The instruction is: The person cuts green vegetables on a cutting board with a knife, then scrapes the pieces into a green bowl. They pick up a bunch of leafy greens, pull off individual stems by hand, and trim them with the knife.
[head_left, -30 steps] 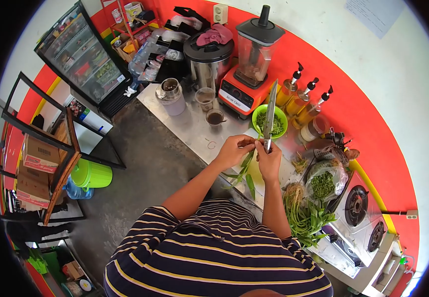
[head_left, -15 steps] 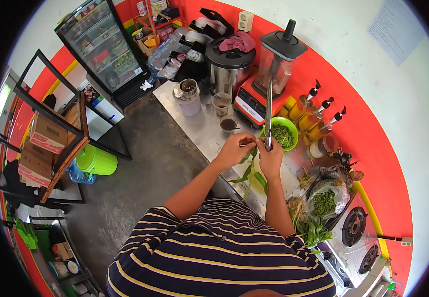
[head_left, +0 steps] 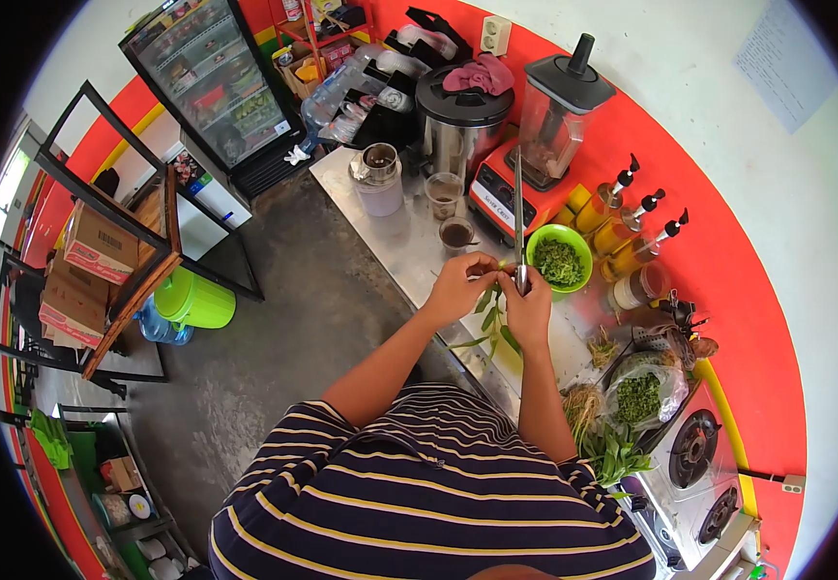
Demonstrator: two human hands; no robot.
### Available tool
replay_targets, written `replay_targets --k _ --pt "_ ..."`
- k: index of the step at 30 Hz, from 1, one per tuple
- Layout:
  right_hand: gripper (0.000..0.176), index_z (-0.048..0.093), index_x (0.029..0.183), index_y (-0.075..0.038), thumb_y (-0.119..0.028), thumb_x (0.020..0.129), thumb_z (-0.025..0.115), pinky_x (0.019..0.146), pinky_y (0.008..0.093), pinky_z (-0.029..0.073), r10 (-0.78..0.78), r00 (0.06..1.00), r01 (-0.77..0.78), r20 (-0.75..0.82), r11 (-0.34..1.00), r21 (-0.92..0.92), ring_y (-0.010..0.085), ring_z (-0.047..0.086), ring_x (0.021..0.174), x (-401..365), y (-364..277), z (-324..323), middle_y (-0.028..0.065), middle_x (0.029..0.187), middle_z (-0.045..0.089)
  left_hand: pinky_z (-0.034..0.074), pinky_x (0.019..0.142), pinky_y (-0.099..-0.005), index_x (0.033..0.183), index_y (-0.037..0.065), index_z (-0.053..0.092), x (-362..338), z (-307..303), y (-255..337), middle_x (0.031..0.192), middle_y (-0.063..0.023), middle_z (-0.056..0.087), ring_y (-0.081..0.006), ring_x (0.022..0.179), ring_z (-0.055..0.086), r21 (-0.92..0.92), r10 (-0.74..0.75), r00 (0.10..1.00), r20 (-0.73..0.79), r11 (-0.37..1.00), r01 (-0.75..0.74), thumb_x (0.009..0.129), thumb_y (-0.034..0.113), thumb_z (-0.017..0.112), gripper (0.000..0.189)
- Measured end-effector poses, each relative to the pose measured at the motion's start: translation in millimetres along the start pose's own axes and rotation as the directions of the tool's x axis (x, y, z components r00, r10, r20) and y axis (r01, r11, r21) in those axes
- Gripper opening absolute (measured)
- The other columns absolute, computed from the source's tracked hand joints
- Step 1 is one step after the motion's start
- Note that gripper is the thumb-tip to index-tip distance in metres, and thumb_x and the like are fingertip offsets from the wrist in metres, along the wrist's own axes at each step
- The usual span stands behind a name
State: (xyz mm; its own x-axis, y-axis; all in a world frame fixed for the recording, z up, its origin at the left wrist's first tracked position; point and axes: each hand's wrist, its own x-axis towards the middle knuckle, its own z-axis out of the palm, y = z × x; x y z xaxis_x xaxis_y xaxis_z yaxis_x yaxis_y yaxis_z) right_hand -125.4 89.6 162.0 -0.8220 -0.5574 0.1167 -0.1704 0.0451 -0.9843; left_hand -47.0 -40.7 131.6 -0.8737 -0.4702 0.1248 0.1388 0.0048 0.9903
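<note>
My left hand (head_left: 461, 290) pinches the top of a leafy green stem (head_left: 489, 322), whose long narrow leaves hang down over the worktop. Close against it, my right hand (head_left: 531, 311) grips a knife (head_left: 518, 205), with the blade pointing away from me. The right fingertips also meet the stem, near the left ones. Just beyond the right hand stands a bright green bowl (head_left: 588, 274) holding chopped greens (head_left: 556, 261). A pale board or sheet, partly hidden, lies under the hanging leaves.
Along the steel counter (head_left: 349, 188) stand a blender (head_left: 549, 126), a cup of dark liquid (head_left: 455, 235) and pump bottles (head_left: 622, 232). To the right are a bag of greens (head_left: 639, 398), rooted stems (head_left: 583, 411) and a gas stove (head_left: 680, 503).
The surroundings have shifted slightly to the right as my head view moved. The knife now leans a little more to the left, and less of the stem hangs below my hands.
</note>
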Motion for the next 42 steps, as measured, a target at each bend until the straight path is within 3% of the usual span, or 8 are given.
replay_targets --k 15,21,24,30,32,35,38,42 --pt "0.019 0.065 0.093 0.004 -0.015 0.091 0.070 0.054 0.0263 0.035 0.062 0.995 -0.065 -0.078 0.997 -0.046 0.0061 0.042 0.060 -3 15 -12 -0.0005 0.069 0.053 0.055 0.084 -0.0280 0.109 -0.007 0.066 -2 13 7 0.101 -0.0094 0.071 -0.0144 0.093 0.067 0.013 -0.059 0.997 0.042 0.998 0.058 0.091 -0.002 0.066 0.018" --pt "0.018 0.067 0.094 0.003 -0.015 0.092 0.069 0.055 0.0271 0.038 -0.085 0.992 0.075 -0.096 0.992 -0.103 0.0078 0.043 0.060 -7 12 -11 0.0001 0.067 0.053 0.056 0.084 -0.0286 0.112 -0.006 0.066 -4 18 4 0.103 -0.0103 0.071 -0.0157 0.094 0.068 0.000 -0.026 0.999 0.043 1.000 0.026 0.091 -0.003 0.066 0.021" --pt "0.017 0.066 0.095 0.002 -0.014 0.092 0.069 0.056 0.0273 0.039 0.018 0.999 -0.020 -0.050 0.999 -0.046 0.0079 0.044 0.061 -11 5 -14 0.0008 0.068 0.055 0.056 0.082 -0.0286 0.111 -0.006 0.066 -5 19 5 0.101 -0.0097 0.071 -0.0153 0.092 0.068 0.007 -0.057 0.998 0.031 0.998 0.057 0.092 -0.001 0.066 0.020" --pt "0.015 0.065 0.094 0.002 -0.013 0.092 0.068 0.056 0.0269 0.039 -0.042 0.996 0.038 -0.079 0.998 -0.045 0.0072 0.046 0.062 -14 9 -17 0.0021 0.072 0.059 0.055 0.080 -0.0276 0.109 -0.006 0.066 -7 19 9 0.098 -0.0080 0.071 -0.0139 0.088 0.068 0.149 -0.096 0.991 0.093 0.986 0.081 0.095 0.006 0.065 0.018" --pt "0.015 0.065 0.094 0.002 -0.012 0.092 0.069 0.055 0.0271 0.039 0.059 0.998 -0.058 -0.033 0.998 0.007 0.0069 0.047 0.062 -17 4 -19 0.0022 0.072 0.060 0.055 0.079 -0.0278 0.108 -0.006 0.065 -6 20 9 0.098 -0.0074 0.071 -0.0137 0.088 0.067 0.115 -0.095 0.992 0.085 0.990 0.085 0.094 0.005 0.066 0.018" --pt "0.015 0.066 0.096 0.002 -0.011 0.091 0.070 0.055 0.0267 0.039 0.053 0.998 -0.053 -0.020 0.998 -0.019 0.0067 0.048 0.061 -21 -6 -22 0.0021 0.071 0.060 0.055 0.078 -0.0278 0.107 -0.006 0.065 -5 19 1 0.097 -0.0072 0.070 -0.0133 0.088 0.067 -0.012 -0.063 0.995 0.083 0.998 0.064 0.094 0.005 0.066 0.017" --pt "0.017 0.067 0.099 0.002 -0.011 0.091 0.071 0.055 0.0261 0.039 -0.025 0.999 0.023 -0.025 0.995 -0.100 0.0070 0.048 0.061 -21 2 -27 0.0027 0.073 0.061 0.055 0.078 -0.0272 0.105 -0.005 0.064 -4 20 6 0.096 -0.0073 0.069 -0.0127 0.088 0.066 -0.044 -0.103 0.992 0.075 0.993 0.107 0.095 0.004 0.066 0.015" --pt "0.019 0.067 0.102 0.002 -0.014 0.093 0.070 0.055 0.0258 0.039 0.008 0.996 -0.017 -0.088 0.995 -0.103 0.0067 0.048 0.062 -26 9 -32 0.0032 0.075 0.062 0.055 0.079 -0.0267 0.105 -0.004 0.063 1 21 5 0.096 -0.0068 0.068 -0.0123 0.087 0.066 -0.044 -0.071 0.989 0.127 0.996 0.077 0.095 0.005 0.066 0.014"
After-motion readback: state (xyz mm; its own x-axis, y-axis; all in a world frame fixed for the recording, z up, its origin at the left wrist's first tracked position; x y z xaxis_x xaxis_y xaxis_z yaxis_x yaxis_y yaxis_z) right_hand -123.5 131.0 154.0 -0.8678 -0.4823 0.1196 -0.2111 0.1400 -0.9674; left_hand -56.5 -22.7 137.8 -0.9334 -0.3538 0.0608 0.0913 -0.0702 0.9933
